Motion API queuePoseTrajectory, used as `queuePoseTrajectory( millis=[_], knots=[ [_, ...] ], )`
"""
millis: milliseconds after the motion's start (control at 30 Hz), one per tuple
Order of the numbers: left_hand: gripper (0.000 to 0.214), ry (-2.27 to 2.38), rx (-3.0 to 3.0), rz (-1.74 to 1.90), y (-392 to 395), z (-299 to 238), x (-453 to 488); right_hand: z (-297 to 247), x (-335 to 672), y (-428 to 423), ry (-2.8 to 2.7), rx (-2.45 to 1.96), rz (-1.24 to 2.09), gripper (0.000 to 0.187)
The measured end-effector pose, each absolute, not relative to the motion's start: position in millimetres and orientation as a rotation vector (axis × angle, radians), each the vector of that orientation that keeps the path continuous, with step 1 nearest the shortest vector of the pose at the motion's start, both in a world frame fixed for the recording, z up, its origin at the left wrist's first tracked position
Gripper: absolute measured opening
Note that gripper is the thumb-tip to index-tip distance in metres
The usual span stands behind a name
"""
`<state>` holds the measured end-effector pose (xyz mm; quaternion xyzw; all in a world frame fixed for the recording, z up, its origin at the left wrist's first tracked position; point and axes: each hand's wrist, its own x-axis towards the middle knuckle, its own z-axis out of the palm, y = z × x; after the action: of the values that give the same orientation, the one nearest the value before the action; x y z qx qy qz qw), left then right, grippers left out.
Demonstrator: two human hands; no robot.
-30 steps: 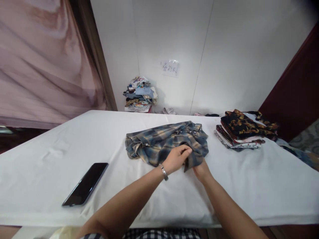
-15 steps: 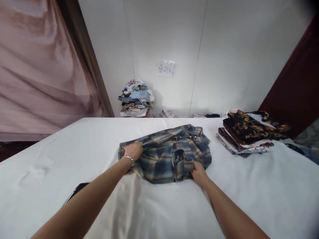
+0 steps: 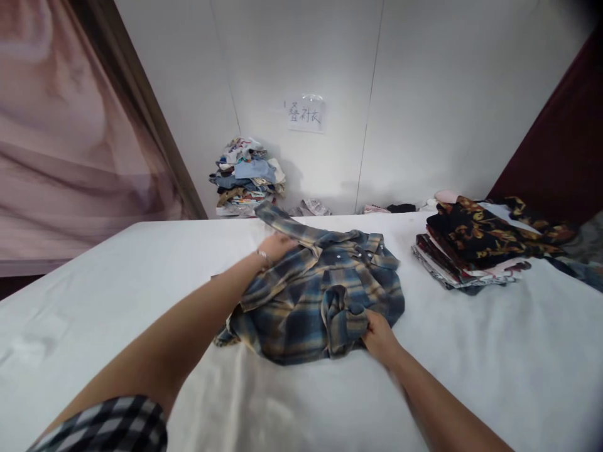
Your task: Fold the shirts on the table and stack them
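A crumpled blue and tan plaid shirt [image 3: 320, 295] lies in the middle of the white-covered table [image 3: 494, 351]. My left hand [image 3: 276, 246], with a bracelet at the wrist, grips a strip of the shirt at its far left and holds it lifted off the table. My right hand [image 3: 377, 336] is closed on a bunched fold at the shirt's near edge, resting on the cloth.
A stack of folded patterned shirts [image 3: 475, 248] sits at the table's right. A heap of clothes [image 3: 247, 176] lies on the floor by the white wall, under a paper sign [image 3: 306, 113]. A pink curtain [image 3: 70, 138] hangs at the left.
My left hand let go of the near fold, took the shirt's left edge and lifted it up and away. The right hand kept its grip. The phone has dropped out of view.
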<state>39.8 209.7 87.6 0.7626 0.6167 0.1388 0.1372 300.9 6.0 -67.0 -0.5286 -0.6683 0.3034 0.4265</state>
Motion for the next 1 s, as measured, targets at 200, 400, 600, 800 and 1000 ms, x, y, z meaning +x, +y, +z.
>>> queuePoseTrajectory(
  millis=[200, 400, 600, 800, 1000],
  knots=[
    [0.009, 1.88, 2.343, -0.044, 132.4, 29.4, -2.7, -66.7, 300.3, 6.8, -1.66, -1.36, 0.708, 0.019],
    [0.026, 2.178, 2.287, 0.024, 177.6, 86.3, -34.0, -59.9, 298.4, 5.3, -1.643, -1.368, 0.735, 0.02],
    [0.045, 2.49, 2.155, 0.77, 236.9, 154.4, -36.0, -56.6, 299.2, 3.5, -1.57, -1.311, 0.861, 0.024],
    [0.027, 1.744, 2.528, 0.477, 153.2, 77.3, -20.8, -59.4, 300.1, 0.8, -1.381, -1.134, 1.009, 0.023],
    [0.036, 1.221, 2.8, 0.594, 33.8, -5.1, -69.9, -37.2, 289.5, -0.7, -1.056, -0.969, 1.095, 0.012]
  ],
)
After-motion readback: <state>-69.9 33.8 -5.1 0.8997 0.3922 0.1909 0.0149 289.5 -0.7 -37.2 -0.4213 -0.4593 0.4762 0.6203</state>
